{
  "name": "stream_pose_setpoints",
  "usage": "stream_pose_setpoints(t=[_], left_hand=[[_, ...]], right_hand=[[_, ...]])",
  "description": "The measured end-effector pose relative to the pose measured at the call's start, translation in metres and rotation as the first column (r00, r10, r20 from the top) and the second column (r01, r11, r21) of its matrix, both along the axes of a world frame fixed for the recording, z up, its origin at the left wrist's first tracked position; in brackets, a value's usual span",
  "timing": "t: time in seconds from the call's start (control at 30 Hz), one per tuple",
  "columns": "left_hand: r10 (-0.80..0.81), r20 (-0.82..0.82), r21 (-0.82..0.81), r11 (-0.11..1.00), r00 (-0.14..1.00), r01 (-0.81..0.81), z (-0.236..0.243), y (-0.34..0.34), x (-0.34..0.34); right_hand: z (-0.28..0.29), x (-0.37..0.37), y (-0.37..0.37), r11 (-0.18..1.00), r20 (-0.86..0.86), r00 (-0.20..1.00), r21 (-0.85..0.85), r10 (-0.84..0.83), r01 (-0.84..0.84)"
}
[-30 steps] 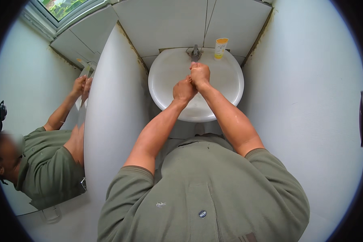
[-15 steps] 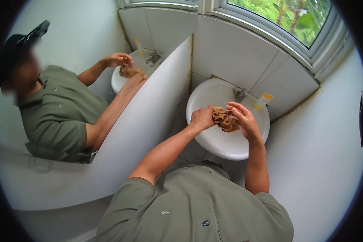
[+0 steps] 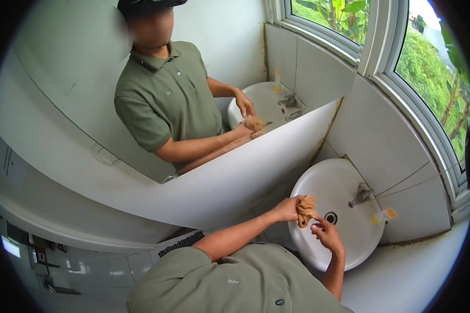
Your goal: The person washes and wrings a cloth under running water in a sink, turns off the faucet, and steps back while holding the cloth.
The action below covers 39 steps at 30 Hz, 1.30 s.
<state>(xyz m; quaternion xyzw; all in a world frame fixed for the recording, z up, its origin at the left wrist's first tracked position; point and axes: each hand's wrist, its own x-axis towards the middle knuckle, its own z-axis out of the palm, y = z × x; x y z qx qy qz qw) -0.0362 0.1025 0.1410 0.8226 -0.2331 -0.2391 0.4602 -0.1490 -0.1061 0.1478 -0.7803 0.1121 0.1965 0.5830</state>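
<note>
A crumpled brown cloth [image 3: 306, 209] hangs over the left part of the white sink [image 3: 352, 254], bunched in the closed fingers of my left hand [image 3: 287, 209]. Just right of the cloth's lower end is my right hand [image 3: 329, 237], its fingers apart and pointing toward the cloth. Nothing shows in its grasp; whether a fingertip touches the cloth, I cannot tell. Between the cloth and the tap lies the round drain [image 3: 330, 217]. The mirror reflects both arms and the cloth.
A metal tap [image 3: 360, 195] stands on the sink's back rim, with a clear and yellow tube with an orange end [image 3: 385, 215] beside it. The large mirror [image 3: 193, 120] runs along the left wall. Windows [image 3: 428, 78] sit above the tiled wall.
My view has swung to the left, showing more mirror and some floor. My right hand has moved lower beside the cloth, which stays in my left hand.
</note>
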Motion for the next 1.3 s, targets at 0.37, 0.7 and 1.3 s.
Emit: stream_pose_setpoints(t=[0.37, 0.7, 1.3], left_hand=[[0.404, -0.526, -0.242, 0.772, 0.748, -0.587, -0.021, 0.159, -0.109], [0.658, -0.742, -0.255, -0.102, 0.128, -0.961, -0.036, 0.228, -0.241], [0.36, -0.848, 0.051, -0.675, -0.389, -0.736, -0.163, 0.404, -0.411]], right_hand=[[0.086, 0.051, -0.029, 0.568, 0.203, 0.929, 0.744, 0.309, -0.352], [0.064, 0.053, 0.148, 0.46, 0.306, 0.346, -0.509, 0.887, -0.728], [0.094, 0.023, 0.292, 0.574, 0.467, 0.384, -0.384, 0.797, -0.724]])
